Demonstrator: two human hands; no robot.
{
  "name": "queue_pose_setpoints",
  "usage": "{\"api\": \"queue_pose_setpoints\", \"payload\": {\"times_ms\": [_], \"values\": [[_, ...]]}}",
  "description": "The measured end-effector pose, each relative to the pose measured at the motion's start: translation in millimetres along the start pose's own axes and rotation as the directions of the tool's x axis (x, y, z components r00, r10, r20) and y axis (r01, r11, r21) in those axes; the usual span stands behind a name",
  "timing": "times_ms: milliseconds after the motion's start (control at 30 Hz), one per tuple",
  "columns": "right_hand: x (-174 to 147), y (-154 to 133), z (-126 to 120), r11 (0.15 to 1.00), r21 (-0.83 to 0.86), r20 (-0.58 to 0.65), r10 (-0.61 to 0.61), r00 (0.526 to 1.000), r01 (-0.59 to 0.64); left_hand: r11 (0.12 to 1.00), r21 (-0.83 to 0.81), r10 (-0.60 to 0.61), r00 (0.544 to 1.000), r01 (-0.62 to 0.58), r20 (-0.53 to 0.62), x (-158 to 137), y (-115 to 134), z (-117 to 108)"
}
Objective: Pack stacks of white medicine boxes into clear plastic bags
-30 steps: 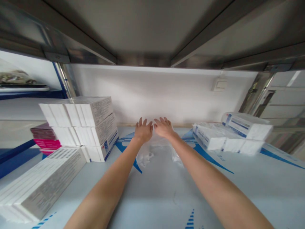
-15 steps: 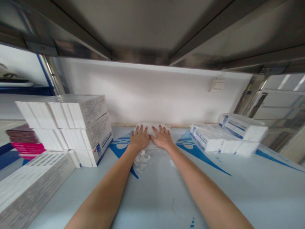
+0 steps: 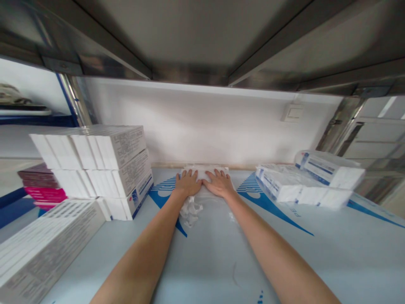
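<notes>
Lowered from their raised-finger reach of a second ago, the bare left hand point(image 3: 186, 185) and bare right hand point(image 3: 220, 183) are now lying palms down, side by side, on a flat, whitish, see-through plastic-wrapped package point(image 3: 201, 172). Both grips are staying wide: fingers are spreading towards twelve o'clock and closing around nothing, thumb tips all but meeting, probably because spread palms are pressing soft film more evenly than a pinch would. What the package is holding, I cannot tell. It is lying near the back edge of a pale-blue printed sheet point(image 3: 209, 253), just short of the plain white wall point(image 3: 209, 126) at twelve o'clock, which is perhaps serving as a backstop. At seven o'clock, a crumpled clear plastic tail point(image 3: 190, 213) is trailing beside the left wrist. Three tiers of white cardboard boxes point(image 3: 101, 181) are standing at nine o'clock, seemingly squared up for stability; a long row of white cartons point(image 3: 57, 240) is lying at eight. At three o'clock, film-wrapped white-and-blue packs point(image 3: 294, 181) are sitting in two layers, while a grey metal shelf point(image 3: 190, 38) is spanning overhead.
</notes>
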State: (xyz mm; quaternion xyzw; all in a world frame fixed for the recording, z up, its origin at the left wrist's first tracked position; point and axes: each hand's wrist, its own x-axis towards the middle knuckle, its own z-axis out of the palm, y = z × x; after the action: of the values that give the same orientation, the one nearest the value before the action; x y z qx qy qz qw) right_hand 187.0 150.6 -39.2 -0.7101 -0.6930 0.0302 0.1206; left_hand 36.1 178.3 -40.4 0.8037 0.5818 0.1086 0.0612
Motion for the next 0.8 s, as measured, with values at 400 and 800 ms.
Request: {"api": "queue_pose_setpoints", "payload": {"times_ms": [400, 800], "values": [[30, 40, -21, 0.853, 0.477, -0.085, 0.287, 0.954, -0.214, 0.981, -0.185, -0.089, 0.985, 0.061, -0.149, 10, -12, -1], [37, 66, -25, 0.854, 0.510, -0.167, 0.216, 0.962, -0.103, 0.936, -0.351, -0.097, 0.950, -0.015, -0.298, 21, -29, -14]]}}
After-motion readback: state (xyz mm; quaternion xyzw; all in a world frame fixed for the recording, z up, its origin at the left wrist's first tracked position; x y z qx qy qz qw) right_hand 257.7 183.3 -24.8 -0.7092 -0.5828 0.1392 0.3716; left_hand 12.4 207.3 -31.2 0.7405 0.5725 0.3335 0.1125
